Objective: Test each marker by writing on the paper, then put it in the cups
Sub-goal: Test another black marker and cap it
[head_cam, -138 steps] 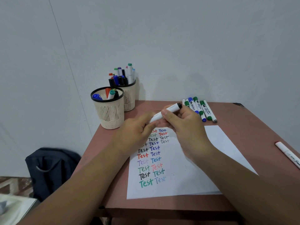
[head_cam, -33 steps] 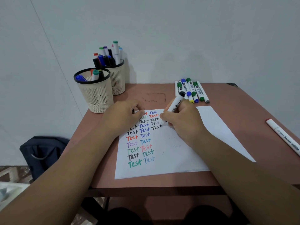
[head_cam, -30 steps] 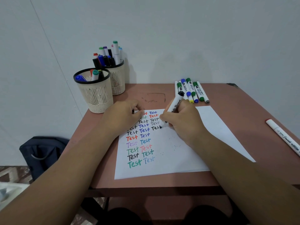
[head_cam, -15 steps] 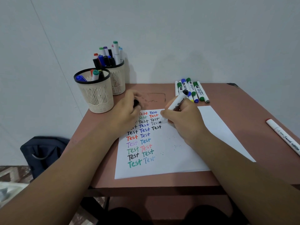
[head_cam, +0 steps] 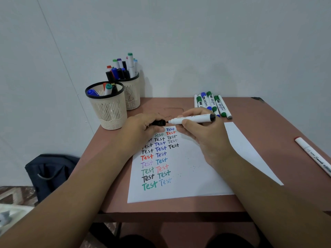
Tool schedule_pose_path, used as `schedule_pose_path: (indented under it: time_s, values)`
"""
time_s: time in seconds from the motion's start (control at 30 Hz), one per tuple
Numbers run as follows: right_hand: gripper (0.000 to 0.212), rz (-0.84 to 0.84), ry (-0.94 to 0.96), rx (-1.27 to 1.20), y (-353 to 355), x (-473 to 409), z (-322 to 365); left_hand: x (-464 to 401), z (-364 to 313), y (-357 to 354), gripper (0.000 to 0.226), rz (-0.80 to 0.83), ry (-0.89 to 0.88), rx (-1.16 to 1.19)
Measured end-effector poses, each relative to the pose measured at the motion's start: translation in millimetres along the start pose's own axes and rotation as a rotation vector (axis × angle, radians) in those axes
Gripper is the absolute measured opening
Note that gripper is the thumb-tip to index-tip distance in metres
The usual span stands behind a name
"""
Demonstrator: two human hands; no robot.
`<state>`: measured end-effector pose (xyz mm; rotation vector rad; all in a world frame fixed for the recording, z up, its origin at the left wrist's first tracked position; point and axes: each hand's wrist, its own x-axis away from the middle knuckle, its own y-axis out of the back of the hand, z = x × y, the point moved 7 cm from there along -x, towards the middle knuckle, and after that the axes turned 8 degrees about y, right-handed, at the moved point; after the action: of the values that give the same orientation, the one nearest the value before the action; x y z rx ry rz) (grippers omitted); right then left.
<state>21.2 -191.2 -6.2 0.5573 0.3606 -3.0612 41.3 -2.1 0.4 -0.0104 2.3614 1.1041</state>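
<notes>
Table in reddish brown carries the paper, columns of coloured "Test" down its left side. Two mesh cups stand at the far left corner, both holding markers. Right hand grips the white marker level above the paper's top edge, tip pointing left. Left hand pinches the black cap, just apart from that tip. Loose markers lie beyond.
</notes>
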Motion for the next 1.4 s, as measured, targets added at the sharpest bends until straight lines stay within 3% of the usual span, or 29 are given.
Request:
schedule_pose_path:
  time_s: [0.3, 0.47, 0.73, 1.03, 1.27, 1.4]
  values:
    - [0.018, 0.076, -0.016, 0.136, -5, 1, -4, 3, -11, -2, 0.026, 0.047, -0.099, -0.036]
    - [0.021, 0.077, -0.047, 0.107, -6, 3, -4, 6, -16, -4, 0.014, 0.043, -0.190, -0.120]
    - [0.020, 0.084, -0.070, 0.039, -8, 6, -4, 9, -21, -2, 0.014, -0.009, -0.244, -0.127]
    - [0.021, 0.100, -0.086, 0.044, -12, 7, -3, 9, -15, -3, 0.006, -0.026, -0.211, -0.148]
    - [0.017, 0.113, -0.068, 0.102, -9, 0, -7, 0, -15, -4, 0.016, -0.018, -0.129, -0.139]
    - [0.022, 0.143, -0.093, -0.033, -6, -1, -8, -11, -19, -8, 0.005, 0.017, -0.101, -0.202]
